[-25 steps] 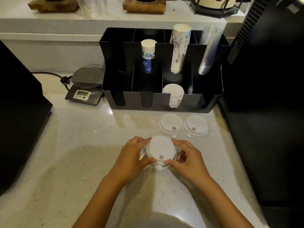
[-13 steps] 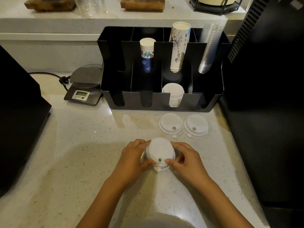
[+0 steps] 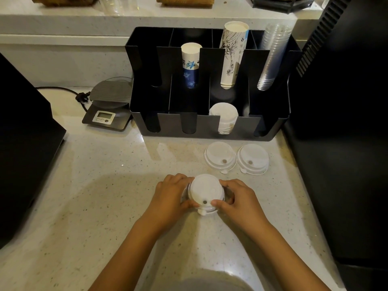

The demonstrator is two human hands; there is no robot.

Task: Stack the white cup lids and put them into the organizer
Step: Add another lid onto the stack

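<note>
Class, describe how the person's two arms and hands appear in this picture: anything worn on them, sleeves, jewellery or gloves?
Both forearms are bare up to the bottom edge of the picture, with no sleeves showing. The left hand and the right hand wear no gloves, and no rings, watch or bracelet can be seen on the fingers or wrists.

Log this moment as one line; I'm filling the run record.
step: stacking | left hand + right hand: gripping lid stack | two loose lids on counter | organizer: lids in front slot
</note>
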